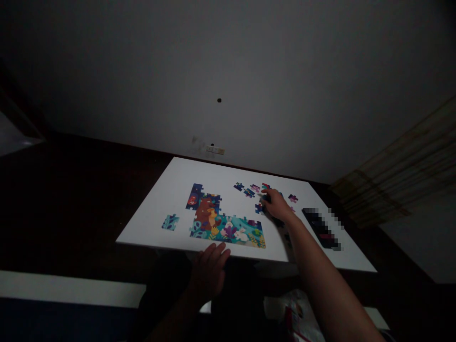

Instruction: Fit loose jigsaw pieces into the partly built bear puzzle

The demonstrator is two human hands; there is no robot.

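Observation:
A partly joined jigsaw puzzle (223,223) with a bear, a rabbit and plants lies on a white table (156,213). My right hand (277,204) reaches over the loose puzzle pieces (249,190) at the far right of the puzzle, fingers stretched out flat, fingertips on or just above a piece. My left hand (210,268) rests at the table's near edge, below the puzzle, fingers extended and apart, holding nothing. One loose teal piece (170,222) lies apart to the left of the puzzle.
A dark blurred-out flat object (322,229) lies on the table to the right of my forearm. A grey wall rises behind the table. The floor around is dark. A white wrapper or bag (295,311) shows below the table edge near my lap.

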